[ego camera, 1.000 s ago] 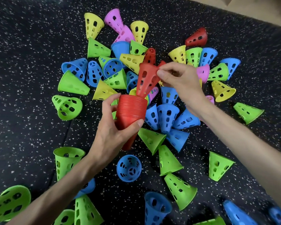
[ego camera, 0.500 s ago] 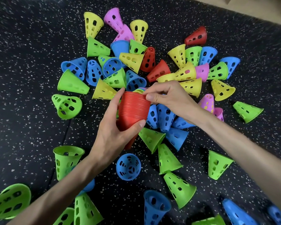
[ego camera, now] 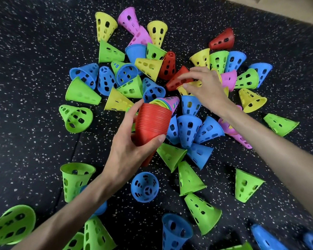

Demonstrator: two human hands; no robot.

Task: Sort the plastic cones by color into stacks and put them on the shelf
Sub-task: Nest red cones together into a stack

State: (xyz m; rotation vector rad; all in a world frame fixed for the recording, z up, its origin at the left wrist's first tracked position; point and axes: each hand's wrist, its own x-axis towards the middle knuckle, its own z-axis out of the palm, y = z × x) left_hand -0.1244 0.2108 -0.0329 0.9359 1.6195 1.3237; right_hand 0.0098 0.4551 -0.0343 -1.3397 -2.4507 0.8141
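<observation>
While the left hand (ego camera: 128,150) grips the red stack (ego camera: 152,123), we see the right hand (ego camera: 204,85) down on a lone red cone (ego camera: 179,79).
We find the stack held off the speckled floor mat (ego camera: 34,114), fingers and thumb wrapped round its lower part; ahead and to the right, the right fingertips (ego camera: 185,85) touch the lying cone's rim among yellow cones (ego camera: 197,83), though we cannot tell whether they pinch it.
</observation>
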